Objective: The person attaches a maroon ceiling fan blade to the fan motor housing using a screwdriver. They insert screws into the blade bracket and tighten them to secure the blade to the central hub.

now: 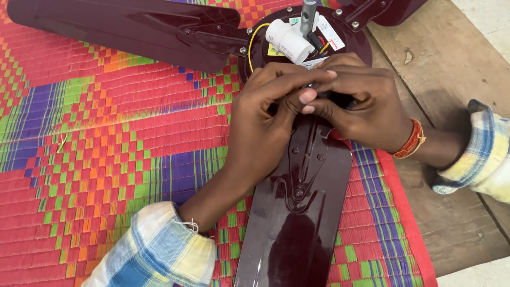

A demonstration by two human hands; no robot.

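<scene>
A maroon ceiling fan [297,212] is lying on a red woven mat [106,149], its near blade pointing toward the viewer. The left hand [265,117] and right hand [366,106] are pressing together at the blade's root beside the motor hub [276,53], fingers pinching something too small to identify. A white capacitor [289,40] is sitting on the hub, a wooden floor [457,64] lying at right.

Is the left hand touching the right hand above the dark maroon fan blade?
Touching. The head view shows the left hand fingertips pressed against the right hand fingers above the dark maroon fan blade.
</scene>
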